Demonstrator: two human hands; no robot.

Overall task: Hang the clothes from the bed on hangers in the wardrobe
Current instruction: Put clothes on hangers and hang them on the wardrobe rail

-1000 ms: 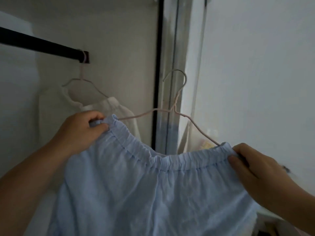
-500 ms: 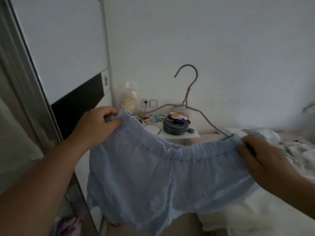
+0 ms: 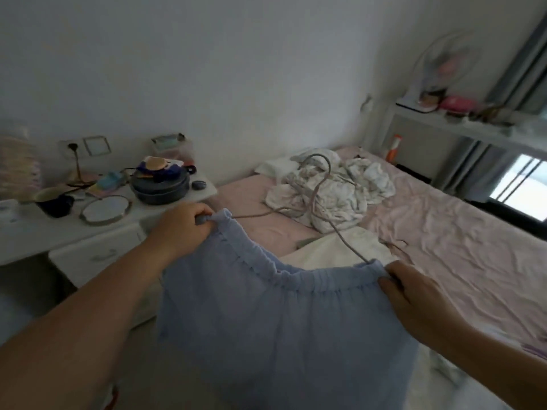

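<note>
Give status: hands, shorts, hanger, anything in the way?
Left hand and right hand grip blue shorts at waistband ends, on hanger. Facing bed, wardrobe out of view. Path clear.

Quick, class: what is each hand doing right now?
Left hand: fingers curled, gripping one end of the blue shorts' waistband.
Right hand: gripping the other end of the waistband, where the hanger runs in.

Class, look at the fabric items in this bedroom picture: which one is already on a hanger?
The light blue garment: its waistband is stretched over the wire hanger, gripped by left hand and right hand. The crumpled white clothes lie loose on the bed.
</note>
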